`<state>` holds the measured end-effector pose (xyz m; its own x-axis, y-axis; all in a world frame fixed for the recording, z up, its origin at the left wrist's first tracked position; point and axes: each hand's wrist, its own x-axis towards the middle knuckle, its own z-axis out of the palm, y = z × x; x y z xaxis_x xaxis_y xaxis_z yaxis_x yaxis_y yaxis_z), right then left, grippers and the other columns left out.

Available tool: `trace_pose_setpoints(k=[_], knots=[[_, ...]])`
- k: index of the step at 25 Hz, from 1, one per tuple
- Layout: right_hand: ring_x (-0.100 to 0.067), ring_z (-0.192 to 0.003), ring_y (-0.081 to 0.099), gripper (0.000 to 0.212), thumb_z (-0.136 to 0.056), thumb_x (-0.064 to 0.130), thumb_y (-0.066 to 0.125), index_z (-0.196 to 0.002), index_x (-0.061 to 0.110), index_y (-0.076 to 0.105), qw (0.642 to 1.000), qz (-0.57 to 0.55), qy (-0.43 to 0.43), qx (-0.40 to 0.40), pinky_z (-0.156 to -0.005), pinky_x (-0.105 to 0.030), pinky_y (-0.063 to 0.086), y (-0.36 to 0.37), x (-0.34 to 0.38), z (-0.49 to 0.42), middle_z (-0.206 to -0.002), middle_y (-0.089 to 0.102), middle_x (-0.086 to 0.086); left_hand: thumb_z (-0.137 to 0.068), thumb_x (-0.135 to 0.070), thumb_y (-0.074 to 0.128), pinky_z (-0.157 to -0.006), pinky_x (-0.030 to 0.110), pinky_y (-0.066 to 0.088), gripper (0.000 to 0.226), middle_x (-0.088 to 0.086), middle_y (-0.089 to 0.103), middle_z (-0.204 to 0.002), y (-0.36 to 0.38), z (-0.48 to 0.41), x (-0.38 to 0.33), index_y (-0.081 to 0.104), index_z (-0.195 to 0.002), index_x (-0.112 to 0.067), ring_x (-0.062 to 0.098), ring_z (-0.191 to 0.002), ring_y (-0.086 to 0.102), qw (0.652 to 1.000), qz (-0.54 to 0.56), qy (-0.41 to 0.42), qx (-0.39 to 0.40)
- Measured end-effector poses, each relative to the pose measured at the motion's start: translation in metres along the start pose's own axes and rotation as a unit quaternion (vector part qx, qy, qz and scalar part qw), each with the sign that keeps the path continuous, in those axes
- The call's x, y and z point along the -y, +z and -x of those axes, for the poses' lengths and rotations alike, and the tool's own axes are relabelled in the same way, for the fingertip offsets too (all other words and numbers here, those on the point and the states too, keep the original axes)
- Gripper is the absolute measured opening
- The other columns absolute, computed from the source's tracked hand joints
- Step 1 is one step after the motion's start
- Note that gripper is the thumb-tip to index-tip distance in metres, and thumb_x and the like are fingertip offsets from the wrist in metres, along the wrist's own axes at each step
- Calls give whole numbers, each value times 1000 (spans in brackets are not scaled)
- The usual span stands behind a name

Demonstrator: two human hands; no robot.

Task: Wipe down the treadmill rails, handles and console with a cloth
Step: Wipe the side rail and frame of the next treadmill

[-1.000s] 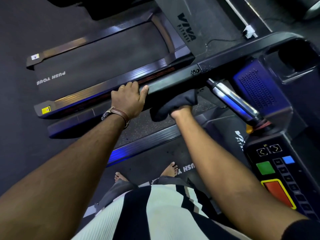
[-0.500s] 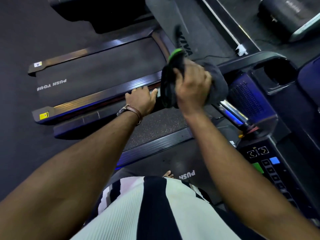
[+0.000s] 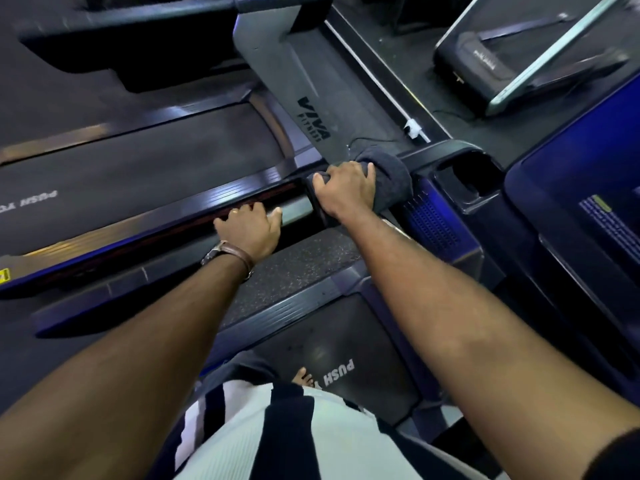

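Note:
My right hand presses a dark grey cloth down on top of the treadmill's left handrail, close to where the rail meets the console. The cloth drapes over the rail and partly under my fingers. My left hand, with a brown-strapped watch on the wrist, grips the same rail a short way back from the cloth. The console with its dark blue screen lies at the right, with a cup-holder recess just beyond the cloth.
A neighbouring treadmill belt runs along the left, its side rail close beside my rail. My own belt and bare foot show below. Another machine stands at the top right on the dark floor.
My right hand, raised in the air with the cloth half a second ago, has come down and set the cloth on top of the rail near the console. The left hand keeps gripping the rail.

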<state>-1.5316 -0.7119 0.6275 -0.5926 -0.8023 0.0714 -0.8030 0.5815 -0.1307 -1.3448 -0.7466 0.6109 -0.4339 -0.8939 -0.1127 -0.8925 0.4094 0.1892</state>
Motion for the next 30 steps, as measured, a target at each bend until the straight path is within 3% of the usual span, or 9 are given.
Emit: trace_pose_setpoints(k=[5, 10, 11, 16, 18, 21, 23, 27, 30], knots=[[-21, -132, 45, 45, -95, 53, 38, -120, 27, 65, 983, -27, -179, -8, -116, -51, 20, 13, -6, 33, -125, 62, 3, -96, -49, 24, -87, 49, 41, 54, 18, 64, -113, -2, -11, -13, 60, -107, -10, 39, -102, 59, 999, 22, 33, 15], [-23, -119, 53, 50, -91, 57, 38, -102, 23, 72, 1000, -2, 12, -1, -116, -52, 22, -3, -33, -24, -111, 68, -5, -99, -43, 24, -79, 45, 42, 47, 17, 64, -107, -4, -15, -12, 57, -102, -9, 38, -96, 59, 995, 34, 88, 14], [-22, -118, 53, 48, -91, 56, 40, -101, 22, 72, 1000, -1, 16, -10, -115, -52, 23, 1, -24, -16, -110, 67, -4, -99, -40, 25, -78, 44, 43, 44, 17, 64, -106, -5, -18, -15, 57, -101, -9, 38, -95, 59, 994, 46, 99, 18], [-18, -125, 53, 40, -95, 49, 41, -112, 27, 70, 983, -86, -152, -56, -110, -49, 32, 21, -11, 33, -120, 66, 5, -91, -27, 35, -74, 40, 47, 36, 21, 66, -102, -9, -37, -32, 63, -95, -5, 40, -93, 61, 984, 99, 142, 41], [-22, -134, 45, 39, -97, 49, 43, -115, 27, 69, 993, -68, -82, -41, -114, -53, 26, 12, -35, 5, -133, 59, -1, -94, -27, 38, -72, 40, 44, 31, 20, 64, -100, -10, -38, -37, 60, -93, -4, 39, -92, 59, 980, 103, 167, 36], [-31, -150, 11, 45, -98, 54, 40, -133, 32, 58, 986, -98, 130, 21, -121, -51, 5, -5, -63, -23, -161, 21, -17, -98, -31, 36, -71, 39, 39, 33, 16, 61, -96, -4, -32, -36, 56, -94, -5, 33, -89, 55, 974, 103, 200, 13], [-34, -151, 4, 48, -98, 54, 39, -139, 33, 52, 987, -102, 124, 22, -121, -52, 3, 4, -53, -12, -162, 13, -20, -99, -31, 35, -71, 38, 37, 33, 15, 60, -96, -2, -31, -36, 56, -95, -5, 32, -89, 54, 974, 97, 205, 5], [-36, -147, 24, 56, -95, 57, 38, -143, 30, 49, 996, -46, -68, -28, -117, -54, 23, 20, -45, 37, -158, 29, -19, -97, -29, 38, -74, 43, 42, 31, 17, 61, -97, -5, -34, -39, 57, -96, -4, 35, -90, 55, 974, 95, 204, 6], [-37, -144, 29, 67, -92, 62, 43, -151, 32, 35, 999, -26, -25, 13, -109, -53, 39, -4, -74, 39, -161, 23, -17, -97, -30, 37, -72, 42, 44, 32, 15, 61, -97, -5, -33, -38, 57, -98, -5, 33, -90, 55, 974, 96, 207, 6]])
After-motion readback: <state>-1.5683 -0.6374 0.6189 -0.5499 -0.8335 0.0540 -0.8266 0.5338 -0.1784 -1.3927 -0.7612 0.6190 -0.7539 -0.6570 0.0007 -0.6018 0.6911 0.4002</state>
